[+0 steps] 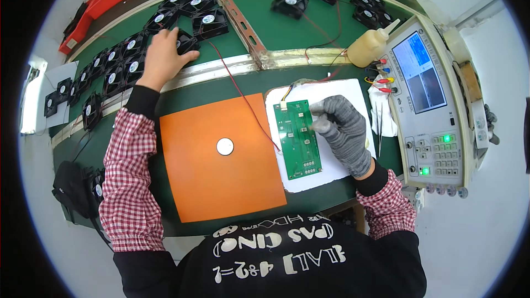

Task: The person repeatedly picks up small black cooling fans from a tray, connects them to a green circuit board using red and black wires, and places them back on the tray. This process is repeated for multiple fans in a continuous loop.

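My bare left hand (167, 58) reaches among the black cooling fans at the back left. Its thumb and fingers close around the edges of one fan (186, 43). From near that fan a red wire (234, 83) runs over an orange mat (193, 182) to a green circuit board (298, 143). The board lies on a white pad (337, 179), with a small wire connector at its top. My right hand (342, 129), in a grey glove, is curled at the board's right edge, thumb and forefinger close together; whatever is between them cannot be made out.
A round white disc (224, 147) lies on the mat. At right stands a test instrument (428, 99) with a lit screen and coloured leads. Next to it are a yellowish bottle (367, 47) and tweezers (380, 132). A metal rail (237, 16) divides the back, where more fans (290, 4) lie.
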`<act>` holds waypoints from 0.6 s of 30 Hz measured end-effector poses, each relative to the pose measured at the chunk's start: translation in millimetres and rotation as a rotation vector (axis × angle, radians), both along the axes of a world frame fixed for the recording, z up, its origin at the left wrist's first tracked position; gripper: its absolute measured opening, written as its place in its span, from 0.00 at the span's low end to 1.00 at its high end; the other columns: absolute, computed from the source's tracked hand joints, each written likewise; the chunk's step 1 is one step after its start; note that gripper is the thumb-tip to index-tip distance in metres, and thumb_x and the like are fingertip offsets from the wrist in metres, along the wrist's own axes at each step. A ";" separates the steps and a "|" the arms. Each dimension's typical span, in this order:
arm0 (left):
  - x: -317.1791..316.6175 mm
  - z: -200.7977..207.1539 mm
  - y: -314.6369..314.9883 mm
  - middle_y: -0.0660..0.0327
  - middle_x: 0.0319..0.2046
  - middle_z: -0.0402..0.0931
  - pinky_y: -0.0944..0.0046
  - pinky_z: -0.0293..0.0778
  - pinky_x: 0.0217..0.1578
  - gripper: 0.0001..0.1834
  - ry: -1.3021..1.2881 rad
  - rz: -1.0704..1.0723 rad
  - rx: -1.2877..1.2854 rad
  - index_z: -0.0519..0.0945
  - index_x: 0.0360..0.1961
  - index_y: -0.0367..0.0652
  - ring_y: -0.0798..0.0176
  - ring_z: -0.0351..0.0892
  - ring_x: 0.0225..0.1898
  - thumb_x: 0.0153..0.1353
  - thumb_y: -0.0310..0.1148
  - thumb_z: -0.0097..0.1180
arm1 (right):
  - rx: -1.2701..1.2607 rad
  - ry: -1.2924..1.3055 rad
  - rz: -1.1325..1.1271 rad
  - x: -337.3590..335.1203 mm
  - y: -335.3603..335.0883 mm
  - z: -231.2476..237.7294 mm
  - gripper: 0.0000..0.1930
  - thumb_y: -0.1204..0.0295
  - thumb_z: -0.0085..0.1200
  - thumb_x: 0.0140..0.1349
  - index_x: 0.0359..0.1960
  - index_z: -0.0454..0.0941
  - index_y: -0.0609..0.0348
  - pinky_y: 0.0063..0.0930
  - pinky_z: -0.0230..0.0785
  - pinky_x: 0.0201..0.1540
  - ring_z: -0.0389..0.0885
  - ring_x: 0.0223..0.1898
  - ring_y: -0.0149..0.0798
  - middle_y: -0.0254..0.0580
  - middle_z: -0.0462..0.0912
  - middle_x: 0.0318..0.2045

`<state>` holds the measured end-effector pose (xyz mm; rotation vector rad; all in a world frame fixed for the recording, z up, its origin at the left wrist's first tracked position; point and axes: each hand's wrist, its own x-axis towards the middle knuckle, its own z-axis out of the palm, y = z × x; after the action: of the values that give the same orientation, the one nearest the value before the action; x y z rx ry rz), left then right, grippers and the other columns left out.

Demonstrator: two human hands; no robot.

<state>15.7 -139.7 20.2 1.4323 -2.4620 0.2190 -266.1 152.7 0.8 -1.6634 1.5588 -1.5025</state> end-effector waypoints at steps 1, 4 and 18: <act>-4.9 18.7 12.5 0.46 0.50 0.73 0.53 0.70 0.55 0.40 -0.012 0.067 0.026 0.73 0.57 0.32 0.44 0.72 0.53 0.45 0.43 0.71 | -0.024 0.015 -0.008 -0.8 0.6 0.0 0.10 0.71 0.67 0.56 0.36 0.81 0.60 0.29 0.74 0.40 0.81 0.35 0.37 0.41 0.81 0.32; -17.4 44.9 71.2 0.51 0.40 0.71 0.56 0.71 0.48 0.35 0.264 -0.281 -0.127 0.75 0.49 0.35 0.47 0.72 0.45 0.38 0.39 0.70 | -0.204 0.287 -0.070 4.1 3.7 4.3 0.12 0.72 0.64 0.57 0.42 0.81 0.58 0.33 0.76 0.45 0.83 0.41 0.43 0.43 0.82 0.40; 42.4 92.0 165.6 0.51 0.54 0.71 0.57 0.65 0.57 0.28 0.435 -0.324 -0.368 0.72 0.46 0.41 0.51 0.71 0.55 0.40 0.23 0.68 | -0.091 0.981 -0.173 -15.3 11.8 38.9 0.13 0.79 0.63 0.50 0.38 0.85 0.51 0.34 0.72 0.37 0.77 0.36 0.44 0.39 0.78 0.34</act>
<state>58.1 25.9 112.2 0.8146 -2.1137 0.2443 -281.5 164.5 39.7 -2.5830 2.1398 -0.8155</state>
